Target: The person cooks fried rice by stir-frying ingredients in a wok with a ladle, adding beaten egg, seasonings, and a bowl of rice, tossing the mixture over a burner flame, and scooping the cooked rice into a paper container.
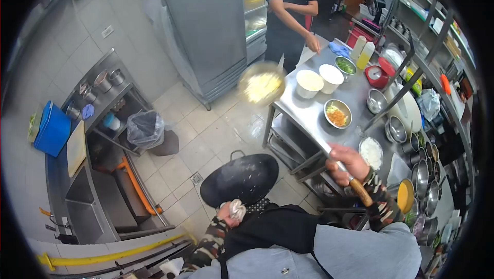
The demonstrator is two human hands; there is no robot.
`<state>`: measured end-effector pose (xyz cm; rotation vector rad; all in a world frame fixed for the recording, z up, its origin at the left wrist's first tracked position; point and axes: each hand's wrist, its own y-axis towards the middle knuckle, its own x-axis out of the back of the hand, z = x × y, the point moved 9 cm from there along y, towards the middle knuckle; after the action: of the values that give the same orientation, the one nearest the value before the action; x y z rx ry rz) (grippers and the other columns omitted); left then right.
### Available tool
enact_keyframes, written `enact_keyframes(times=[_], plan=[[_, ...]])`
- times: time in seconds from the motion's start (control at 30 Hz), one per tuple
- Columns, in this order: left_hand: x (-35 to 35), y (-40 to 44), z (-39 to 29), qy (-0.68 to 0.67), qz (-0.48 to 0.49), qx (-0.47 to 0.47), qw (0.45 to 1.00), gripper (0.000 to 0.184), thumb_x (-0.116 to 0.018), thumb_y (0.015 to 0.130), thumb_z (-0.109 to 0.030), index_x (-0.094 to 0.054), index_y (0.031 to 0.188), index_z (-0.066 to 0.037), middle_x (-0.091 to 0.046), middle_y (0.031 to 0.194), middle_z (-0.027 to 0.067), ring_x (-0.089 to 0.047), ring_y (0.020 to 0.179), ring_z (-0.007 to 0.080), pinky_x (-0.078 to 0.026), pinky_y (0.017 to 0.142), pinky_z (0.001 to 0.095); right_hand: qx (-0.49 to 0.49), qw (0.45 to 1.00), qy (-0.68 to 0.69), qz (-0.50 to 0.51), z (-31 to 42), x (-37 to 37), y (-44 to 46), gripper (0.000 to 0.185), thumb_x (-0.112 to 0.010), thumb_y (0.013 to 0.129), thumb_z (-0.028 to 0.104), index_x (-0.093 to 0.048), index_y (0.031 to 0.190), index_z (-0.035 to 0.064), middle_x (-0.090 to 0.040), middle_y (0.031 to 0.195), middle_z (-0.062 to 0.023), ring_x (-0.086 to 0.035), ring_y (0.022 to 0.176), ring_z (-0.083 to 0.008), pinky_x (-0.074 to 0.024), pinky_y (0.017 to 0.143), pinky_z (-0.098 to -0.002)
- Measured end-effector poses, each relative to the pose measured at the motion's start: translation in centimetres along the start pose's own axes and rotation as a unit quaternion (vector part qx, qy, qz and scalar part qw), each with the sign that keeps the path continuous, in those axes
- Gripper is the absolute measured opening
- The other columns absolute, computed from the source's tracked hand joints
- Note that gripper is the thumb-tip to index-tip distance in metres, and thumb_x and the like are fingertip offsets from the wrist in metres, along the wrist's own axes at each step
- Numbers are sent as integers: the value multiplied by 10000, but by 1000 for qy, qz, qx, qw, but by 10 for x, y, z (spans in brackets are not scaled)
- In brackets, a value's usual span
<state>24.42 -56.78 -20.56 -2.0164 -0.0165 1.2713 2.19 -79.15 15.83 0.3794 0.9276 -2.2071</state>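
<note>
Fingers (339, 152): one wooden-handled tool (361, 192), one cloth (236, 210)

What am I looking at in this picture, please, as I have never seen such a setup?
No machine here: these are a person's bare left hand and right hand, seen by one camera worn on the head, looking forward and down. The left holds a cloth at the near edge of a black wok. The right grips a wooden-handled tool; its shaft points towards a blurred scoop of pale yellow food. On the metal table stand two white tubs, a bowl of chopped food, two bottles and a red scale. Another person stands beyond the table.
</note>
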Motion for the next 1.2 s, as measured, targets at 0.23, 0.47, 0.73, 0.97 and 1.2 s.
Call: enact_keyframes(times=[0.23, 0.47, 0.73, 0.97, 1.2], plan=[[-28, -90, 9, 314, -185, -309, 878, 14, -553, 802, -71, -556, 800, -85, -552, 721, 37, -552, 659, 137, -473, 611, 308, 300, 633, -638, -319, 79, 145, 27, 658, -599, 780, 133, -348, 1388, 147, -610, 785, -195, -611, 743, -388, -475, 665, -475], [-105, -226, 73, 218, -378, -395, 808, 208, -657, 689, -136, -557, 857, -65, -581, 790, 49, -584, 690, 166, -494, 617, 302, 443, 536, -664, -275, 75, 115, 53, 617, -577, 785, 67, -373, 1367, 92, -612, 948, -192, -614, 810, -366, -499, 696, -411], [-268, -330, 311, -494, -304, -489, 651, 311, -421, 864, -262, -622, 871, -25, -641, 803, 109, -620, 705, 254, -519, 643, 401, 239, 669, -654, 258, -63, -22, 71, 521, -530, 822, 88, -408, 1322, 8, -573, 1120, -269, -592, 1031, -356, -466, 854, -383], [-175, -343, 399, -516, -440, -628, 383, 311, -385, 884, -242, -590, 793, -26, -611, 707, 103, -591, 610, 237, -498, 585, 372, 192, 483, -688, 506, -172, -144, 77, 556, -589, 798, 93, -414, 1320, 12, -619, 838, -227, -629, 708, -289, -489, 645, -351], [-66, -474, 378, -466, -286, -775, 315, 214, -418, 883, -181, -583, 872, -44, -636, 761, 94, -631, 673, 256, -545, 685, 432, -65, 562, -403, 720, -300, -395, -125, 658, -552, 812, -51, -241, 1389, 11, -525, 730, -33, -510, 563, -103, -431, 473, -238]])
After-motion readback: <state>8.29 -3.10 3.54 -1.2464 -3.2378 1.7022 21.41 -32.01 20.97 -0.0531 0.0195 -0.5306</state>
